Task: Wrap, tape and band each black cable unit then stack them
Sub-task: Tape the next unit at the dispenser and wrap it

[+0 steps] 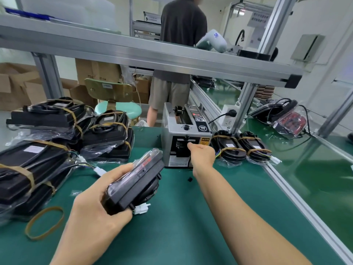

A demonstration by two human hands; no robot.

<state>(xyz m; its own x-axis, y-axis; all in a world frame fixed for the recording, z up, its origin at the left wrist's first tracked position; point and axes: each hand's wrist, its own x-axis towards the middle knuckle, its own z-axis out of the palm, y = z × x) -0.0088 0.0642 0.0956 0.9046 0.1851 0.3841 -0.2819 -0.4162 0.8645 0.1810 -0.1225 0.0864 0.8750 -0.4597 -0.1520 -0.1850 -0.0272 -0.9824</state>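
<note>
- The left hand (99,203) is gripping a black cable unit (133,184) in clear plastic wrap, fingers curled round its near end, holding it tilted above the green mat (181,226).
- A white plug (141,208) is sticking out from the lower end of the held unit, just beside the left fingers.
- The right hand (202,155) is reaching forward to the front slot of the grey tape dispenser (184,138); its fingers are curled with thumb and forefinger meeting at the slot, but whether they are pinching a piece of tape cannot be told.
- A loose rubber band (44,222) is lying flat on the mat near the left forearm.
- A pile of wrapped and banded units (57,134) is sitting on the left part of the mat, several stacked on one another.
- Two more banded units (242,146) are lying side by side just right of the dispenser.
- A unit with red parts in a plastic bag (282,117) is resting further back on the right, beyond the metal post.
- A small black piece (189,179) is lying on the mat under the right wrist.
- A person in a dark shirt (181,44) is standing behind the bench, back turned, beside a green stool (118,109).
</note>
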